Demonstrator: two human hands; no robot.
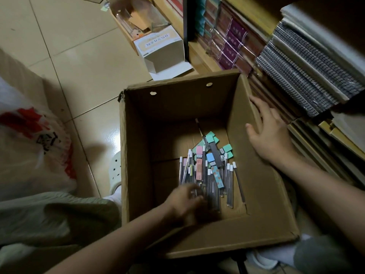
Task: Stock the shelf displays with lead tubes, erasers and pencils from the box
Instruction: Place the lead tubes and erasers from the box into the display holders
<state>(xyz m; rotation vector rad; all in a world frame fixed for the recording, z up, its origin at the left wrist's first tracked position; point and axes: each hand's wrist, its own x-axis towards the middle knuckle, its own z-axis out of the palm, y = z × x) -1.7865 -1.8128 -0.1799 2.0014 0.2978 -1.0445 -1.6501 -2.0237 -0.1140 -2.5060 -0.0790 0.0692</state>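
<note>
My left hand (187, 200) is down in the cardboard box (262, 194) at lower center, fingers over the near ends of the lead tubes (229, 182), but it's too blurry to tell if I've got any gripped. The tubes and green erasers (227, 148) pile just above it, and my right hand (270, 131) rests spread flat on the box's right wall, holding nothing.

Both bare forearms (325, 186) show no sleeves; pale grey-green ribbed trousers (59, 212), and what looks like a white perforated clog (115, 171).
</note>
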